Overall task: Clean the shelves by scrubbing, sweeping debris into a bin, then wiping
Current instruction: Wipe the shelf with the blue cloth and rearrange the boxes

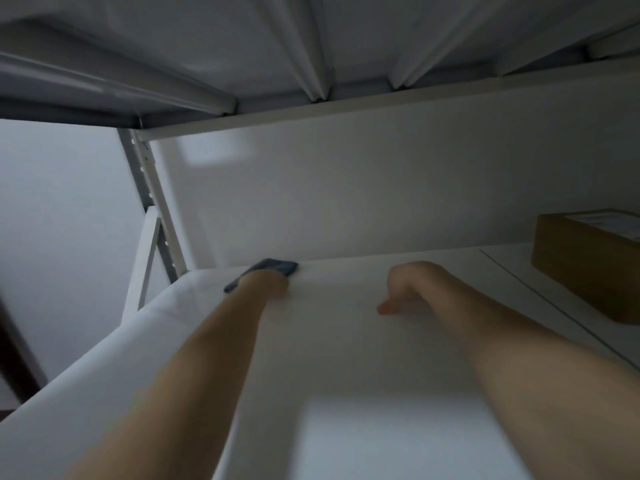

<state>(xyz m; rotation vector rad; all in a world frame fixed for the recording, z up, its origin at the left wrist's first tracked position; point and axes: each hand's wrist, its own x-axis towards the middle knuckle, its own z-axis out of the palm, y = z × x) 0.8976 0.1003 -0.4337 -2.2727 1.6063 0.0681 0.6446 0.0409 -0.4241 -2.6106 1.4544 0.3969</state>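
Dim grey light fills the space. A white wall runs behind, bearing a pale patch (soft-edged, roughly square). A perforated post stands left; a cardboard box sits right, under the ribbed upper shelf.

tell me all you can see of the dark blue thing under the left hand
The dark blue pad, a scrubber or folded cloth, looks flat and roughly rectangular; blur hides its texture. It lies on the white shelf at the far left, against the back panel. The left hand rests on its near part, so only its far edge and left corner show.
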